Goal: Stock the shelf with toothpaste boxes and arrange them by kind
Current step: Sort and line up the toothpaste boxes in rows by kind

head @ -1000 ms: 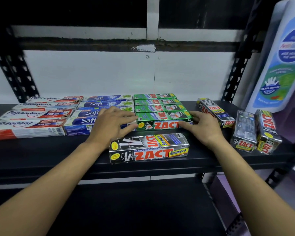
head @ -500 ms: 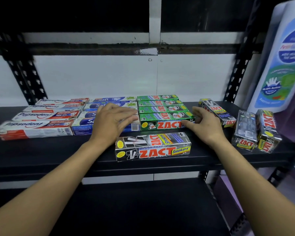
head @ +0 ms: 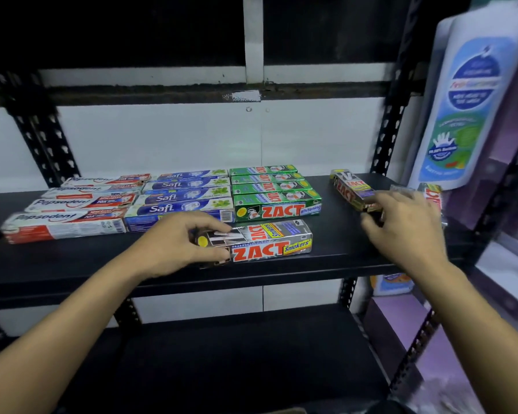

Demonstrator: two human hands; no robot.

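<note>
On the black shelf [head: 338, 243] the toothpaste boxes lay flat in columns running from near to far. At the left was a column of red-and-white Pepsodent boxes [head: 81, 204], just right of it a column of blue Safi boxes [head: 186, 195], and right of those a column of green Zact Whitening boxes [head: 277, 201], each column touching the next.

A grey Zact Smokers box [head: 269, 243] lay lengthwise near the front edge of the shelf, just in front of the green column. The left hand [head: 174, 246] gripped its left end, the fingers [head: 213, 227] curled over the far top edge and the thumb pressed against the near face.

Well to the right, a second Smokers box [head: 352, 188] lay at an angle, one end pointing toward the far wall. The right hand [head: 407, 231] was at its near end with fingers bent, but it was blurred, so I cannot tell whether it held the box or only touched it. Further boxes [head: 432, 195] showed partly behind that hand, too smeared to read fully.

A large white bottle with a blue label [head: 467, 109] stood at the right beside the rack. A lower shelf [head: 237, 354] showed below.
</note>
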